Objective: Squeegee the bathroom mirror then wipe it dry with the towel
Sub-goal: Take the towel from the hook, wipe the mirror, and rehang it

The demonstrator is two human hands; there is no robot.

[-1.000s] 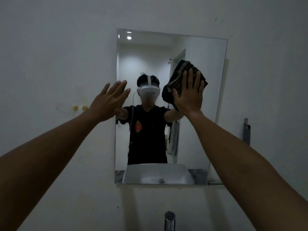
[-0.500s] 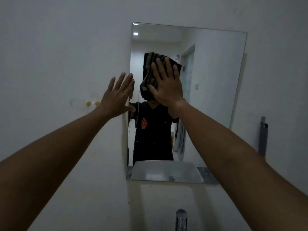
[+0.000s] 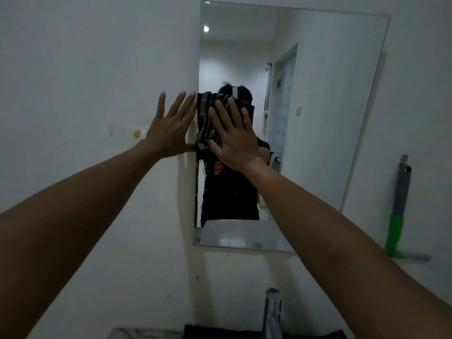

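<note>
A frameless rectangular mirror [image 3: 330, 118] hangs on the white wall. My right hand [image 3: 232, 138] presses a dark striped towel [image 3: 205, 118] flat against the glass near the mirror's left edge, at mid height. My left hand [image 3: 171, 126] rests flat on the wall just left of the mirror, fingers spread, holding nothing. Wet streaks show on the lower left of the glass. The squeegee [image 3: 397, 214], with a green handle and grey upper part, leans upright against the wall to the right of the mirror.
A chrome tap [image 3: 271, 311] rises at the bottom centre, in front of a dark basin edge. A small yellow wall hook [image 3: 137, 133] sits left of my left hand. The mirror reflects a person, a white sink and a doorway.
My right hand has slid the towel leftward and downward across the glass, from the right part to the left edge. My left hand has stayed on the wall. The view has shifted left and downward.
</note>
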